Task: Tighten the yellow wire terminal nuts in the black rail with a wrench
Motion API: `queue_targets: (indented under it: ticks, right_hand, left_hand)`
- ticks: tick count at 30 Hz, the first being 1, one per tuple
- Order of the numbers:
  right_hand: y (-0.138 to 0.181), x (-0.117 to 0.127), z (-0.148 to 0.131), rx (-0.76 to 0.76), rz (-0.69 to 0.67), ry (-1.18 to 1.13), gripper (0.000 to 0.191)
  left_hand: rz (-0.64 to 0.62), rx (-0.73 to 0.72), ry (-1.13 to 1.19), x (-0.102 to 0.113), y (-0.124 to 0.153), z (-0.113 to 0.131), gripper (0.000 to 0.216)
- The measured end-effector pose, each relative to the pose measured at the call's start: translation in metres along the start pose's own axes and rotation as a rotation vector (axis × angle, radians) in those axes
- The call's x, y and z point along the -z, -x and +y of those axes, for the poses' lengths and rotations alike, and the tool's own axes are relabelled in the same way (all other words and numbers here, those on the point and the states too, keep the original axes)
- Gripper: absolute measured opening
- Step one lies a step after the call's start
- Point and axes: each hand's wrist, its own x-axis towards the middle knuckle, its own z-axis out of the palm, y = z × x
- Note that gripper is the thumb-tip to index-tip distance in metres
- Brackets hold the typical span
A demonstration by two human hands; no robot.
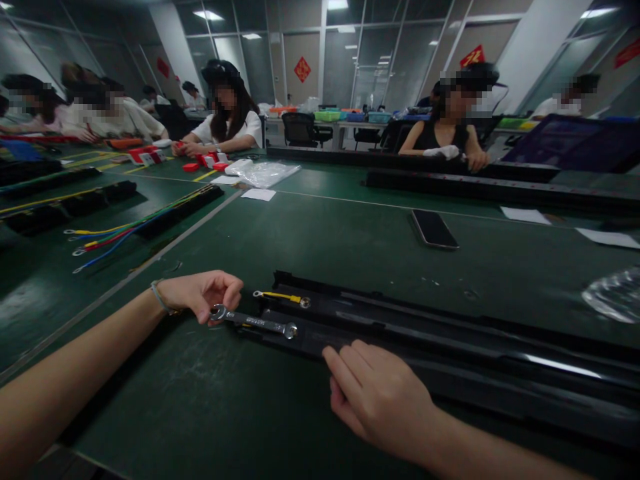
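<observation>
My left hand (207,295) pinches one end of a silver combination wrench (257,323). The wrench's ring end lies at the left end of a long black channel (370,310), around or just over a fastener there; I cannot tell which. A short yellow wire (277,295) with a ring terminal is fixed in the channel's far groove, and a bit of another yellow wire shows beneath the wrench. At the channel's near side, my right hand (377,393) is closed with its fingers curled under. Its fingertips are hidden, so whatever it grips does not show.
Beyond the channel lies a phone (434,229). A clear plastic item (613,293) is at the right edge. Bundled colored cables (145,223) lie on the left, near a plastic bag (270,172). Several people work around the green table (320,230); another long black channel (480,189) lies farther back.
</observation>
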Motion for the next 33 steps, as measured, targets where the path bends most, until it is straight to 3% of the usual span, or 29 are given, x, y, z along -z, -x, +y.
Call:
queue_targets:
  ticks: [7,14,22,27,33]
  right_hand:
    - [0.000,0.000,-0.001,-0.005,0.012,0.004,0.031]
    - [-0.001,0.001,0.000,-0.007,0.004,0.003,0.031]
    - [0.000,-0.001,0.000,-0.001,-0.008,0.000,0.032]
    - [0.001,-0.001,0.000,0.000,0.000,0.006,0.031]
    - [0.002,-0.001,0.000,-0.004,0.014,0.005,0.031]
  left_hand:
    - [-0.027,0.053,-0.030,-0.003,0.001,0.002,0.037]
    - [0.149,-0.122,-0.108,0.008,-0.003,0.000,0.030]
    - [0.255,-0.154,-0.109,0.009,-0.007,0.000,0.026]
    - [0.221,-0.141,-0.109,0.009,-0.005,0.000,0.029]
    - [0.061,-0.029,-0.083,0.005,0.000,0.000,0.035]
